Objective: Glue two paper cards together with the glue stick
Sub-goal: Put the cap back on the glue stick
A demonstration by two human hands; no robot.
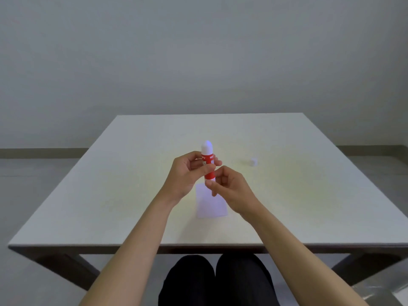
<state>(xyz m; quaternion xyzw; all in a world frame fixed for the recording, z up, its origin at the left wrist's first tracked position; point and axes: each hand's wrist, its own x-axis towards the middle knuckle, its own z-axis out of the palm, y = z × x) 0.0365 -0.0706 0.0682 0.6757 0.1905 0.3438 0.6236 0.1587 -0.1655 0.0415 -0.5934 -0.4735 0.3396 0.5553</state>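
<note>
glue stick [207, 161] upright above paper card [211, 204] on table [110, 195], cap [253, 161] right

Glue stick [207, 161] upright, red body, white glue tip exposed on top, held above table [110, 184] centre. Left hand [185, 174] wraps the barrel; right hand [229, 188] pinches the base at its 5 o'clock. White paper card [210, 206] flat on table directly below the hands. Small white cap [253, 161] at 3 o'clock of stick, well apart.

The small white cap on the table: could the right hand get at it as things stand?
Probably yes: the cap sits alone on bare table, but the right hand must first release the glue stick.
</note>
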